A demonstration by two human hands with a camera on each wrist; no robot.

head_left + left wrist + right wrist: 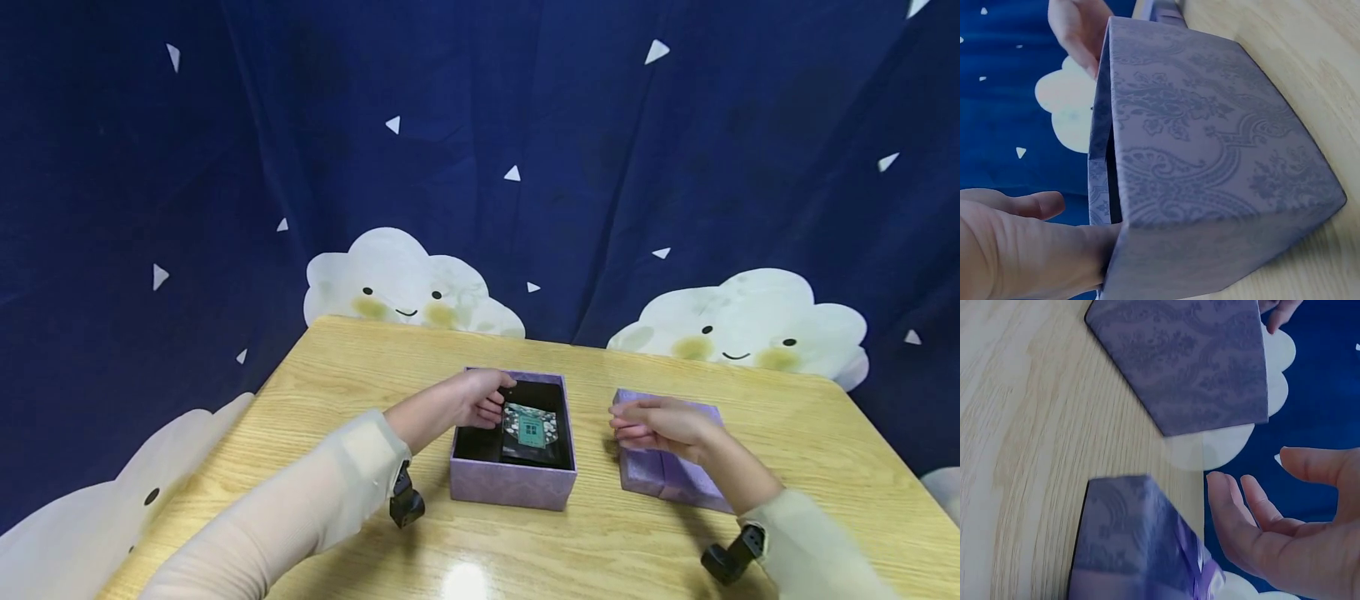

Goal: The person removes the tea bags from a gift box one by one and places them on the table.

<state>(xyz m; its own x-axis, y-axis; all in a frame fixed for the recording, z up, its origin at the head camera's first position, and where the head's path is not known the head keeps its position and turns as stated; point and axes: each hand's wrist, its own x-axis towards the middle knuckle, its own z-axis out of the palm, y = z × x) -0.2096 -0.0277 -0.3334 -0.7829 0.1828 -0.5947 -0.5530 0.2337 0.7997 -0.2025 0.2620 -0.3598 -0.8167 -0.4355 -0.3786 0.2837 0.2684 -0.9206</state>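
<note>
A purple patterned box (pixel 513 485) with a black inside stands uncovered on the table. In it lies a dark packet with a green label (pixel 532 431). My left hand (pixel 480 398) reaches over the box's left side, its fingers dipping inside near the packet. In the left wrist view its thumb (pixel 1044 204) stays outside, apart from the fingers, whose tips the box wall (pixel 1210 125) hides. To the right, my right hand (pixel 663 425) hovers above the purple lid (pixel 693 483), fingers loosely bent and thumb apart, nothing between them. A shiny purple ribbon (pixel 1200 565) crosses the lid.
Box and lid sit on a light wooden table (pixel 360 358), a gap of bare wood between them. Behind the table hangs a dark blue curtain (pixel 465 183) with white clouds. Small black cameras (pixel 406 500) are strapped to both wrists.
</note>
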